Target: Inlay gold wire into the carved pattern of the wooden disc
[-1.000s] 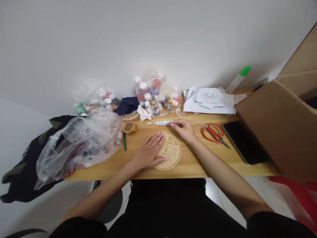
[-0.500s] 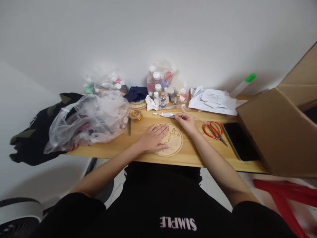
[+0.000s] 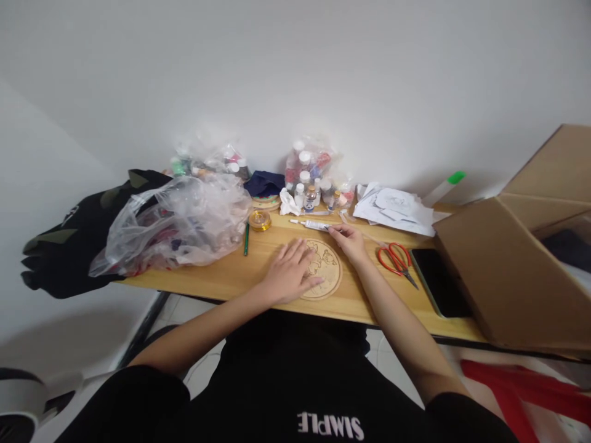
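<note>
- On the table (image 3: 221, 274), we have the board (image 3: 333, 280) before us, our left hand (image 3: 289, 271) over its left part.
- Behind the board lies the tube (image 3: 314, 226), our right hand (image 3: 346, 238) at its right end, probably touching.
- Left of the board, we see the pencil (image 3: 246, 240), then the plastic bag (image 3: 184, 215).
- Right of our right arm lie the scissors (image 3: 403, 268), phone (image 3: 441, 283) and carton (image 3: 503, 277), in that order.
- Behind the tube stand bottles (image 3: 309, 200); papers (image 3: 392, 208) lie to their right.

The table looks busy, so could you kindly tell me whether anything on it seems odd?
Nothing looks spilled. The papers lie in a ragged, uneven stack, and the black cloth bundle juts past the left end of the table. The round board lies flat under the left hand.
</note>
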